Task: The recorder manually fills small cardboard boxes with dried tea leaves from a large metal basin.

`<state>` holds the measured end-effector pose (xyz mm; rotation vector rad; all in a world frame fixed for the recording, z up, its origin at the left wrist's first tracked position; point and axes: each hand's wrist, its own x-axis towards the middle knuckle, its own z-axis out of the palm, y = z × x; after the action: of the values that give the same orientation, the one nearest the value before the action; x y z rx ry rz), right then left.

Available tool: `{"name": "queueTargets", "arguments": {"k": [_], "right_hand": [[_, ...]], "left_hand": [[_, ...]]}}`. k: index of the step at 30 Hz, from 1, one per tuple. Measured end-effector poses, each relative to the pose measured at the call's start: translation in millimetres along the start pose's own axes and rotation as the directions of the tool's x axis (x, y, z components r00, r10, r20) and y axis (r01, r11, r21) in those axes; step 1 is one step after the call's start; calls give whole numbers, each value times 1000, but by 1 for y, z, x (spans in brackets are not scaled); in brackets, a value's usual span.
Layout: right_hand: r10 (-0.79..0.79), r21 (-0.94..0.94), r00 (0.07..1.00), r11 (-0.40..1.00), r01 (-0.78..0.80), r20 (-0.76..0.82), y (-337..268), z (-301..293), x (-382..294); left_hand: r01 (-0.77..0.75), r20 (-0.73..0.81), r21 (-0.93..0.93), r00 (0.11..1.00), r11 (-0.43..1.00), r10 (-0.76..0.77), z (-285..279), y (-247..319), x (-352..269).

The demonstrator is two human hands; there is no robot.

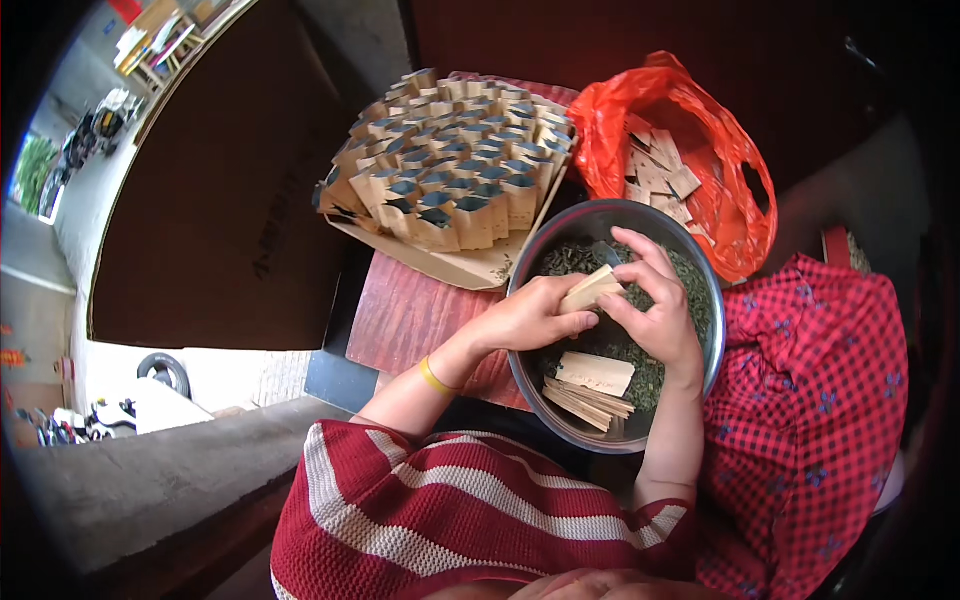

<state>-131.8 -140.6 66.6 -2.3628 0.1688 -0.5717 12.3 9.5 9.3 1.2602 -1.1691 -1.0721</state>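
Observation:
Over a round metal bowl [718, 330] of dried green leaves [690, 281], my left hand [541, 311] grips a small tan paper packet [589, 291]. My right hand [660, 304] has its thumb and a finger on the packet's right end; its other fingers are raised. A clear, see-through object [606, 253], whose kind I cannot tell, shows just behind the packet. Flat paper packets [589, 405] lie stacked in the bowl's near part, with one printed packet [596, 373] on top. Whether the held packet is open is hidden.
Behind the bowl to the left, a cardboard tray [442, 266] holds many upright paper packets [457, 169] with dark openings. A red plastic bag [600, 142] with loose packets [660, 176] stands at the back right. Red checked cloth [810, 405] lies to the right; a large cardboard panel [217, 187] rises at left.

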Motion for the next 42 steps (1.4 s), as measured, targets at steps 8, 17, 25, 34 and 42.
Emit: {"name": "queueTargets", "arguments": {"k": [8,17,25,34,42], "right_hand": [[3,-13,963,1000,1,269,-2,-2,0],[54,22,992,998,-57,113,-8,-1,2],[11,61,967,998,-27,256,2,1,0],[-23,147,920,988,-38,391,0,-3,4],[91,92,912,986,-139,400,-2,-1,1]], "left_hand": [[-112,-34,188,992,976,120,0,-5,-6],[-9,-35,-87,999,996,6,-2,3,-2],[-72,12,-67,997,995,73,0,-6,-4],[-55,-3,2,998,998,55,0,-7,-9],[-20,-2,-11,1000,1000,20,3,1,-7]]}}
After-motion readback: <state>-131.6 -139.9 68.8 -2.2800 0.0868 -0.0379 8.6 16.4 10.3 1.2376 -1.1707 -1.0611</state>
